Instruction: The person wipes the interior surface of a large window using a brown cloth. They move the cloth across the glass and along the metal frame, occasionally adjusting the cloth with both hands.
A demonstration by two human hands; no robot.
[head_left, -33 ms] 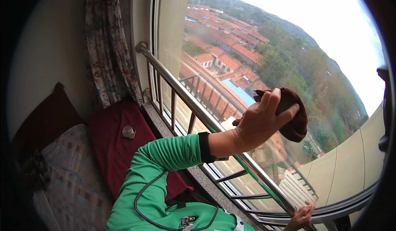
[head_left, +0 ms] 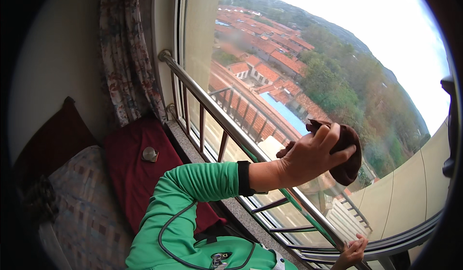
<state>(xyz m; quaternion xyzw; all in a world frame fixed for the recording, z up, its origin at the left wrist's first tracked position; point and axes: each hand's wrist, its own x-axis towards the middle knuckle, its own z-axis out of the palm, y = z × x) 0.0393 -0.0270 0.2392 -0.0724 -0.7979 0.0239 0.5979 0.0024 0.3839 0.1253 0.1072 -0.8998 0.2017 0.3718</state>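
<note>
My left hand (head_left: 308,159) is stretched out over the metal railing (head_left: 212,108) to the window glass (head_left: 270,24). Its curled fingers grip a bunched dark brown cloth (head_left: 351,161), which appears to lie against the pane. A green sleeve (head_left: 193,185) with a black band at the wrist covers that arm. At the lower right, my right hand (head_left: 354,253) is closed on the top bar of the railing, its arm mostly out of view.
A granite sill (head_left: 231,208) runs below the railing bars. To the left, a dark red cloth (head_left: 126,173) bears a small round metallic object (head_left: 149,154). Beside it lies checked bedding (head_left: 89,193), and a floral curtain (head_left: 126,53) hangs by the window.
My left hand has slid the brown cloth a little downward over the window. My right hand stays where it was on the railing.
</note>
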